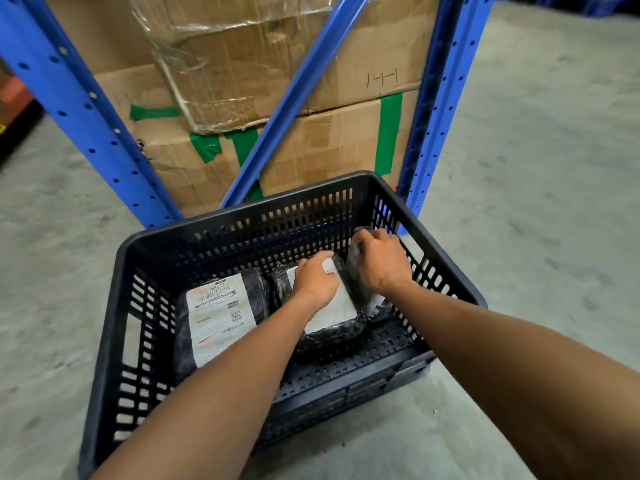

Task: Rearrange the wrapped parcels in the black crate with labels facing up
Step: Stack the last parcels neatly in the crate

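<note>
A black slatted crate [242,220] stands on the concrete floor and holds three black-wrapped parcels. The left parcel [218,317] lies flat with its white label facing up. My left hand [317,280] rests on the middle parcel [337,311], whose white label also faces up. Against the crate's right wall a third parcel [367,296] stands on edge, tilted. My right hand [381,263] grips its top. A small bit of white label shows at its lower end.
Blue steel racking [86,105] stands just behind the crate, with a diagonal brace [294,98]. Stacked cardboard boxes [311,143] with green tape fill the rack. Grey concrete floor [536,185] lies to the right and left.
</note>
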